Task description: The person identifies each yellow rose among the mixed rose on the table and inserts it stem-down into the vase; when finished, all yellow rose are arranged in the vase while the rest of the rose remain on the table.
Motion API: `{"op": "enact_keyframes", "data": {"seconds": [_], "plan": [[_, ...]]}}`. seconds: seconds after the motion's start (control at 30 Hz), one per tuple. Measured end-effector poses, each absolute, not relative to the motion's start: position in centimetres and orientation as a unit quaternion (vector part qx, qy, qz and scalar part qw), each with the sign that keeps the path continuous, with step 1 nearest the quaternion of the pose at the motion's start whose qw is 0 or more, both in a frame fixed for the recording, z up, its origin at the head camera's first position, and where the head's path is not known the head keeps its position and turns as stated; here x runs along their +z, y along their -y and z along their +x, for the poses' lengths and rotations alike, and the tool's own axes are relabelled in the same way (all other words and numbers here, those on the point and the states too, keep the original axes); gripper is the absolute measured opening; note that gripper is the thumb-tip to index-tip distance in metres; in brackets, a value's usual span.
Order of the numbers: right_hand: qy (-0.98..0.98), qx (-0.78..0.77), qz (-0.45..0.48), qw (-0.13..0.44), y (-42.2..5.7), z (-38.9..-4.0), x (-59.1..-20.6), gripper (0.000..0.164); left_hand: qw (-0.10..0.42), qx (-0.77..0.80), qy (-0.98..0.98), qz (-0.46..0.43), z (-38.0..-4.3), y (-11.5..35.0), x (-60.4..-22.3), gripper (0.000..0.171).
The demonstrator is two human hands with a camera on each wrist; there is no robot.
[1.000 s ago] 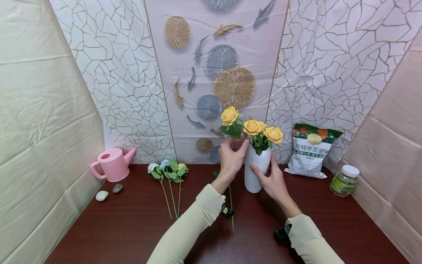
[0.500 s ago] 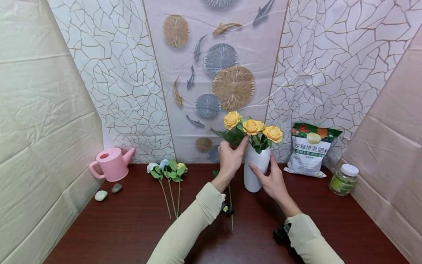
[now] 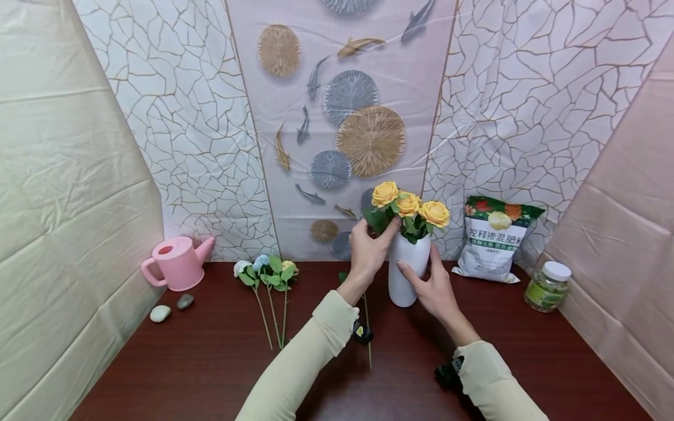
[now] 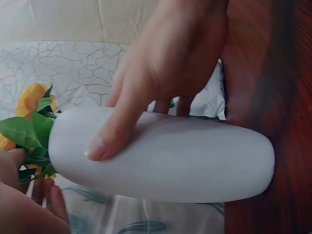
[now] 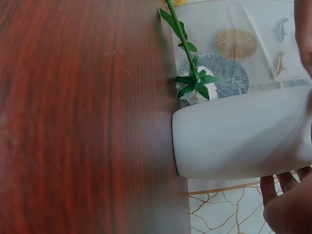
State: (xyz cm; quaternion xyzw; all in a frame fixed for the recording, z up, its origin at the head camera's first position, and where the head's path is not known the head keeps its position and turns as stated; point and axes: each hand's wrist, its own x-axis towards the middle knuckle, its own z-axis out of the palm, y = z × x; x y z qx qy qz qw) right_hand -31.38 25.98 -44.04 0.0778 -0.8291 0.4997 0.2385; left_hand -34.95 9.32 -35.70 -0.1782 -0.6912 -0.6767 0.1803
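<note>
A tall white vase [image 3: 403, 286] stands upright on the table, with yellow roses [image 3: 434, 214] and green leaves at its mouth. My right hand [image 3: 436, 287] grips the vase from the right, thumb across its front and fingers behind. At the left of the mouth, my left hand [image 3: 370, 248] pinches another yellow rose [image 3: 385, 193] just below its leaves; its stem end is hidden. In the left wrist view, the thumb of the right hand [image 4: 161, 68] presses on the vase [image 4: 170, 156], while the left hand [image 4: 29, 204] is at the leaves.
A white flower [image 5: 202, 90] lies left of the vase, its stem [image 3: 367, 327] partly behind my left wrist. Further left are several loose flowers [image 3: 274, 272], a pink watering can [image 3: 181, 263] and two stones [image 3: 160, 313]. A fertilizer bag [image 3: 489, 242] and a lidded jar [image 3: 547, 286] stand right.
The yellow rose in my left hand has moved right and down, closer to the other roses over the vase mouth. My right hand keeps its grip on the vase.
</note>
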Motion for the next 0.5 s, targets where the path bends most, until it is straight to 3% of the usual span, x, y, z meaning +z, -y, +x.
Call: {"op": "enact_keyframes", "data": {"seconds": [0.2,0.5], "plan": [[0.829,0.5,0.076,0.238,-25.9,-31.4,-44.1,0.084,0.23,-0.648,0.698,-0.199,-35.2,-9.0,-34.9,0.024],[0.831,0.496,0.071,0.24,-25.9,-31.3,-44.2,0.084,0.214,-0.64,0.723,-0.151,-35.8,-9.6,-34.4,0.019]]}}
